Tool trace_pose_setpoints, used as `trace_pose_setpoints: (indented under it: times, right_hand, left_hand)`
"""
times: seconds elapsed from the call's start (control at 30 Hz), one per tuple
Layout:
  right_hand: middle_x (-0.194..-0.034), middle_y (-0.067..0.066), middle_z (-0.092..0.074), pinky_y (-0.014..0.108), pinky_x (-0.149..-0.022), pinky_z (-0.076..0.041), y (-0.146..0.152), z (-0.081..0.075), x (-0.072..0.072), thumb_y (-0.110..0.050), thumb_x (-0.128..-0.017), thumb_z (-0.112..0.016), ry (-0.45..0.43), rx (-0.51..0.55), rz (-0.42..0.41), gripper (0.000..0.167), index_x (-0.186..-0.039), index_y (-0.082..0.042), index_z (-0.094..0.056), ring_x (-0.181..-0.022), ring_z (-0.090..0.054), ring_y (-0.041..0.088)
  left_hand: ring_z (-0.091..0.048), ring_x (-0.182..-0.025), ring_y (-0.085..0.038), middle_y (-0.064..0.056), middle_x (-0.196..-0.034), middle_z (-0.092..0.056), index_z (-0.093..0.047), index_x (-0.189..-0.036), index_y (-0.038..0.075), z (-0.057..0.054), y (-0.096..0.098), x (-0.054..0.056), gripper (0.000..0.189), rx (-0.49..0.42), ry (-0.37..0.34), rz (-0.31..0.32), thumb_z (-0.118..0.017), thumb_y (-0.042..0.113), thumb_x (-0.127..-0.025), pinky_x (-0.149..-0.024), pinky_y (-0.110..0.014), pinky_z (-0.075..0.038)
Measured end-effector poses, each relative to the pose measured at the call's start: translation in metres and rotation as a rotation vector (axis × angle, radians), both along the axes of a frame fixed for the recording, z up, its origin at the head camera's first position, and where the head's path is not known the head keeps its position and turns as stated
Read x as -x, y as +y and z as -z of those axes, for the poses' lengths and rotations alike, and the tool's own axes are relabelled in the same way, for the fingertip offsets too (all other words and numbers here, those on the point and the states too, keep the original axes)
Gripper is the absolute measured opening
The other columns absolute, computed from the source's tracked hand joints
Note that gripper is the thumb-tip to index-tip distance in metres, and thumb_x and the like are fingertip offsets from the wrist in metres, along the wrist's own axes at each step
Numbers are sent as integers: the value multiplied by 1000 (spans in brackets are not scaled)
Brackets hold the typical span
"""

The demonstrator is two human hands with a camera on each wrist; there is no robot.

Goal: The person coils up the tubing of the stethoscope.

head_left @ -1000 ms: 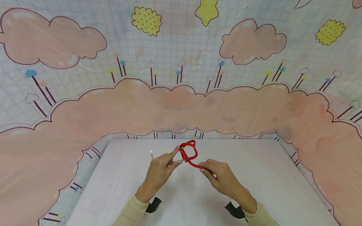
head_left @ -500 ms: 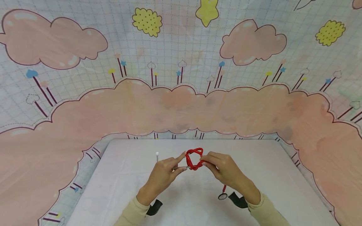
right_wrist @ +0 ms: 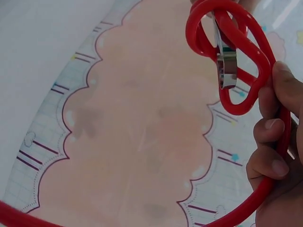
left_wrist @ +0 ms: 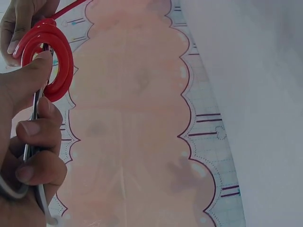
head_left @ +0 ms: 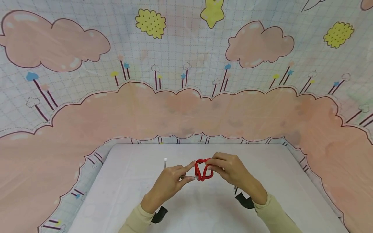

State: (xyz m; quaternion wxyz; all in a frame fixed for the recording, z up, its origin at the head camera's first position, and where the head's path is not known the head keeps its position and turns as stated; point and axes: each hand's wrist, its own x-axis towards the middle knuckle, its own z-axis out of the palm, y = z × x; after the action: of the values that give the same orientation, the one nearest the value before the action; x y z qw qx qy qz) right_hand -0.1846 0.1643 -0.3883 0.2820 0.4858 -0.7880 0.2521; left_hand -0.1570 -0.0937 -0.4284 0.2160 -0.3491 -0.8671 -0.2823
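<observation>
A stethoscope with red tubing [head_left: 196, 171] is held up in front of me, its tubing wound in loops. My left hand [head_left: 172, 179] grips its metal ear tubes [left_wrist: 35, 111], with the thumb over the coil in the left wrist view. One white eartip [head_left: 165, 159] sticks up behind that hand. My right hand [head_left: 231, 170] pinches the tubing at the right side of the loops. From its grip a length of red tube [right_wrist: 251, 204] hangs in a curve. A metal spring piece [right_wrist: 229, 68] shows inside the coil. Below the right hand a small part of the chestpiece [head_left: 235, 189] shows.
The white table [head_left: 131, 155] spreads beneath both hands. Behind it hangs a cloth backdrop [head_left: 186, 113] printed with clouds and stars. Dark straps [head_left: 159, 215] hang by both wrists, over beige sleeves [head_left: 137, 218].
My right hand has brought the loose tubing up and around the loops, adding to the coil. Both hands have shifted slightly right. The chestpiece swung into view, then mostly behind the right hand.
</observation>
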Motion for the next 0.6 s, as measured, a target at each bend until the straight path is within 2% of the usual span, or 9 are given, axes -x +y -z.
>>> trace_pose_setpoints:
  times: [0.2,0.43,0.6]
  right_hand:
    - [-80,-2,-68,11,-64,-51,-2,1,2,-26,-87,-72,-25,0,-20,20,-95,-8,-77,-68,-60,7]
    - [-76,-4,-65,12,-60,-49,-1,2,7,-22,-75,-82,-75,28,-75,18,-89,-11,-77,-69,-56,5]
    - [-76,-4,-65,10,-61,-49,-2,0,9,-23,-78,-80,-118,45,-121,18,-89,-9,-77,-69,-56,5]
  left_hand:
    - [-66,-63,-4,4,-76,-70,-62,-134,18,0,-3,0,56,67,56,13,-79,27,-82,-63,-13,-50]
    - [-68,-66,-3,4,-77,-70,-63,-133,16,-1,-4,-3,53,107,14,100,-77,29,-84,-62,-8,-47]
    - [-67,-66,-2,4,-76,-69,-63,-133,17,-2,-4,-5,52,113,17,123,-76,32,-85,-61,-6,-45]
